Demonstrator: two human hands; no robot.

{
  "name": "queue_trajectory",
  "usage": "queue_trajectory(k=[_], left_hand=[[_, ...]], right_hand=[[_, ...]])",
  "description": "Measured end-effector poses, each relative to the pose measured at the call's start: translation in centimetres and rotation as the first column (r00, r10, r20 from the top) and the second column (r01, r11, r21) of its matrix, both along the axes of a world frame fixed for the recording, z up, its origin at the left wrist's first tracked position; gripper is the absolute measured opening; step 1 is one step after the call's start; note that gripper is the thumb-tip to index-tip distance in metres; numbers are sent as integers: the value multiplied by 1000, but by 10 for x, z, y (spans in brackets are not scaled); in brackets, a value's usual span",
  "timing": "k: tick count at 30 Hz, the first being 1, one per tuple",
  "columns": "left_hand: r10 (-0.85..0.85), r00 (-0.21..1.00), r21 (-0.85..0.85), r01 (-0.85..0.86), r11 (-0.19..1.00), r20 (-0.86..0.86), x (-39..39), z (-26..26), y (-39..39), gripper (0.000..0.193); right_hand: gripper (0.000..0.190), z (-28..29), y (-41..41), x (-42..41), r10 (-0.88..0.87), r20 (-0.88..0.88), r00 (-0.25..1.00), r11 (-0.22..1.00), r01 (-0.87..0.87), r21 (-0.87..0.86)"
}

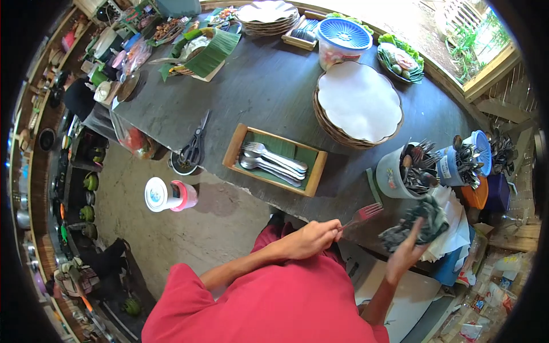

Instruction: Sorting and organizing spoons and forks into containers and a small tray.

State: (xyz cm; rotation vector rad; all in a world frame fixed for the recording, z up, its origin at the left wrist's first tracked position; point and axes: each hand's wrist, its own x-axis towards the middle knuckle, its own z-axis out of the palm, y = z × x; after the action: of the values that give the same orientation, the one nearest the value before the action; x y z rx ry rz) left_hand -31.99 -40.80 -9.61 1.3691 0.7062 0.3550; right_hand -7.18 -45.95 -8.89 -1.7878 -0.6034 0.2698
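Note:
My left hand (319, 238) grips the handle of a metal fork (363, 212), its tines pointing right over the table's near edge. In my right hand (406, 256) is a crumpled dark patterned cloth (414, 227), held apart from the fork. A wooden tray (318, 173) lined with green leaf lies ahead of my hands on the dark table (274, 85). Inside it rest several forks (274, 155) and spoons (270, 169), handles to the right. Just beyond the cloth stands a whitish bucket (391, 178) packed with upright cutlery (418, 165).
Paper-lined woven plates (360, 100) are stacked behind the tray. More cutlery fills a blue container (448, 165) at right. Black scissors (194, 143) lie over a small bowl (184, 168) by the left edge. A blue-lidded tub (344, 40) stands at the back. White papers (448, 227) hang at right.

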Motion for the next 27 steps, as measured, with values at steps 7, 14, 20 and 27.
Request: queue_trajectory(k=[7,14,20,27], left_hand=[[18,973,-176,23,984,231,14,-33,16,44],[107,934,-295,-3,956,340,-12,-53,4,39],[431,822,-208,-379,902,372,-16,-47,25,33],[847,483,-562,-646,517,223,-33,-40,42,41]], right_hand=[[60,-47,-10,-80,277,-520,808,961,-223,165],[34,-48,35,-28,570,71,818,786,-519,-336],[46,-10,54,-75,535,731,424,843,-207,-497],[43,-24,92,-153,857,370,359,457,-860,-226]])
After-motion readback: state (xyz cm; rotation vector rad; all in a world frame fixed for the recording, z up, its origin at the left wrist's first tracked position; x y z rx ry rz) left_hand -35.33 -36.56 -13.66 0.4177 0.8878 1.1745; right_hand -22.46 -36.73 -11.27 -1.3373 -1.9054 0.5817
